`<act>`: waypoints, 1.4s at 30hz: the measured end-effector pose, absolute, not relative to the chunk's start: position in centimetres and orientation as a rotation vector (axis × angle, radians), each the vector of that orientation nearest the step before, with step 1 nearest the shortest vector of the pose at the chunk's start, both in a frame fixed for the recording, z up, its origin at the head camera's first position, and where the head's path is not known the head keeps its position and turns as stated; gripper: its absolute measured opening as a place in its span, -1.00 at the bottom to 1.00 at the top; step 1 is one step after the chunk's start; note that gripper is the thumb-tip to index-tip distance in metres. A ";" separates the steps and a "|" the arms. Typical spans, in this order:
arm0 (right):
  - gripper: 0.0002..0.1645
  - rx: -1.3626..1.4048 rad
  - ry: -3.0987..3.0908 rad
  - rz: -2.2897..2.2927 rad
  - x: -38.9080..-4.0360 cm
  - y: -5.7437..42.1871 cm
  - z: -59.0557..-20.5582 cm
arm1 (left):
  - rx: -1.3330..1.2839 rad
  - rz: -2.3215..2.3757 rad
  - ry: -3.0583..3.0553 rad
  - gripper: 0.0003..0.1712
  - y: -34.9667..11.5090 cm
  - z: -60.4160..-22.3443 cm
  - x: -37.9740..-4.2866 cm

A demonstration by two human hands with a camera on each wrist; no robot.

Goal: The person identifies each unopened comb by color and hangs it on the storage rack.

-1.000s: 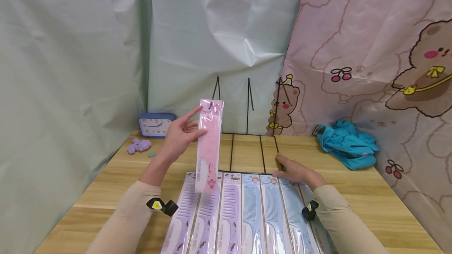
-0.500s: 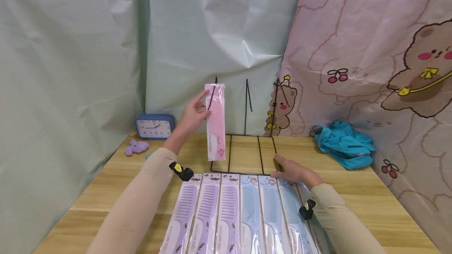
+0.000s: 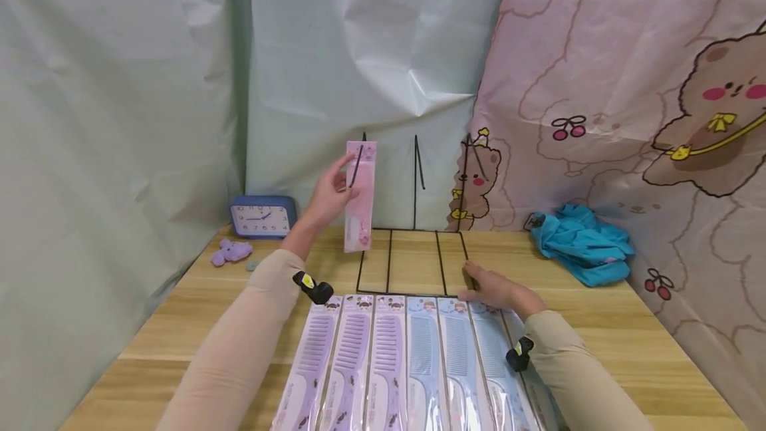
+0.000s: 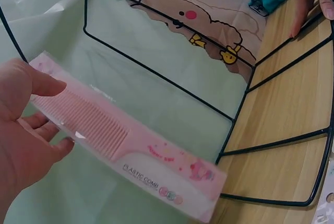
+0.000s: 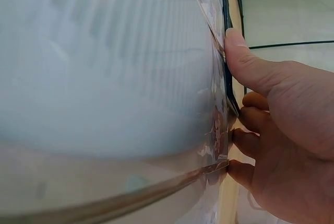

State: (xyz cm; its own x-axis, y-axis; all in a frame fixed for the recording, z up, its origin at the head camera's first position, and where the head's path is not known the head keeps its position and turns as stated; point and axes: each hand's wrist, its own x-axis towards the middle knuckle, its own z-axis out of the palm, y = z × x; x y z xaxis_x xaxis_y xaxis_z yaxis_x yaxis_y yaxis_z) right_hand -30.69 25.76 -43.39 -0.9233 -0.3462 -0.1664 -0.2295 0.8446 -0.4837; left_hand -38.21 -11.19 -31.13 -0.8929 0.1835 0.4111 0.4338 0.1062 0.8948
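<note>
My left hand [image 3: 330,195] pinches a pink packaged comb [image 4: 125,135] by its upper part, thumb in front and fingers behind. It hangs upright at the left prong of a black wire rack [image 3: 415,178]; the prong [image 3: 356,165] shows in front of the package top, so it seems threaded through. My right hand [image 3: 493,287] holds the front right corner of the rack's base, thumb on the wire in the right wrist view [image 5: 276,109]. Below lies a row of packaged combs, purple ones [image 3: 350,358] at left and blue ones [image 3: 457,351] at right.
A blue clock [image 3: 262,216] stands at the back left, with a purple scrunchie-like item [image 3: 232,251] and a small green piece [image 3: 252,265] before it. Crumpled teal cloth [image 3: 583,245] lies at the back right. Curtains hang behind the wooden table [image 3: 622,351].
My left hand has carried the pink packaged comb up and back onto the left prong, then pushed it farther back along it. The right hand stays on the rack.
</note>
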 end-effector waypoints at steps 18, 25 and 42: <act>0.02 -0.438 2.784 -0.680 -30.4 25.6 -43.9 | -0.599 -1.779 -2.209 -0.13 -12.1 -32.4 -37.0; 0.02 -0.433 2.780 -0.681 -30.4 25.6 -44.0 | -0.568 -1.752 -2.251 -0.08 -14.4 -34.6 -35.4; 0.01 -0.433 2.788 -0.679 -30.3 25.8 -43.4 | -0.445 -1.443 -2.639 0.06 -18.7 -40.8 -29.5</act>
State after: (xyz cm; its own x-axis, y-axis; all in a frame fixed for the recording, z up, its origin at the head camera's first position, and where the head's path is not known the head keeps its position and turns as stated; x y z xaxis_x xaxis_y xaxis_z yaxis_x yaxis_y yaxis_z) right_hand -30.35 25.75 -43.36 -0.9276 -0.3382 -0.1588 -0.2274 0.8482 -0.4784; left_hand -29.52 -18.65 -40.80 -0.9522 0.2057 0.2257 0.3011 0.5079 0.8071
